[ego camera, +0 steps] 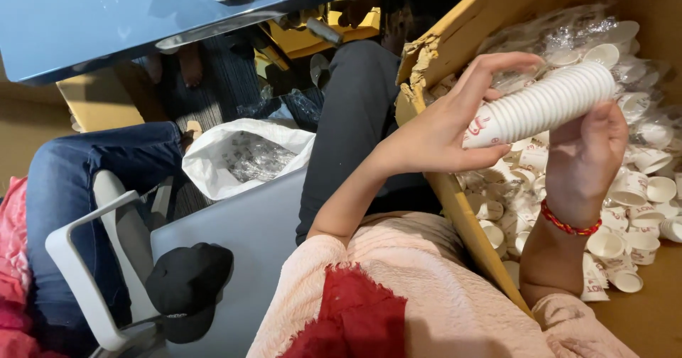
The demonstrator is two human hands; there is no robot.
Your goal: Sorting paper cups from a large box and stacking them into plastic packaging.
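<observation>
Both hands grip a nested stack of white paper cups [543, 104], held tilted over the cardboard box [455, 38] at right. Left hand [440, 127] wraps the stack's bottom end, right hand [586, 159] pinches near the open end. Loose cups [632, 187] fill the box below. Best to keep both ends squeezed so the stack stays straight.

Loose paper cups [625, 209] crowd the cardboard box [462, 31] under my hands, its torn wall blocking my left side.
</observation>
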